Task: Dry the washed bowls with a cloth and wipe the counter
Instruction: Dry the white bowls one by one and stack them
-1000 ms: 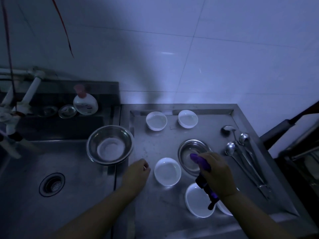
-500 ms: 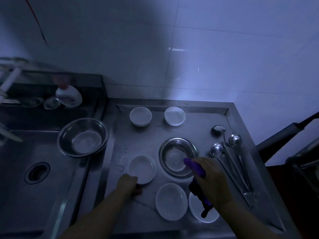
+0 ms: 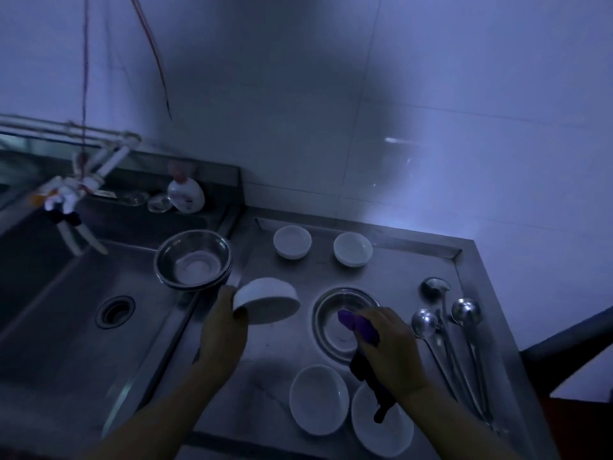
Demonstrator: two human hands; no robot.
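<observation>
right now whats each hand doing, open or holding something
Left hand: grips a white bowl, lifted and tilted.
Right hand: holds a purple cloth over the steel bowl.

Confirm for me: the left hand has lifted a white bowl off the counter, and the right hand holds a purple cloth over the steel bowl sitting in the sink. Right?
Not quite. The steel dish under the right hand sits on the counter, not in the sink, as the head view shows. The rest holds: the left hand holds a lifted white bowl, and the right holds the purple cloth.
</observation>
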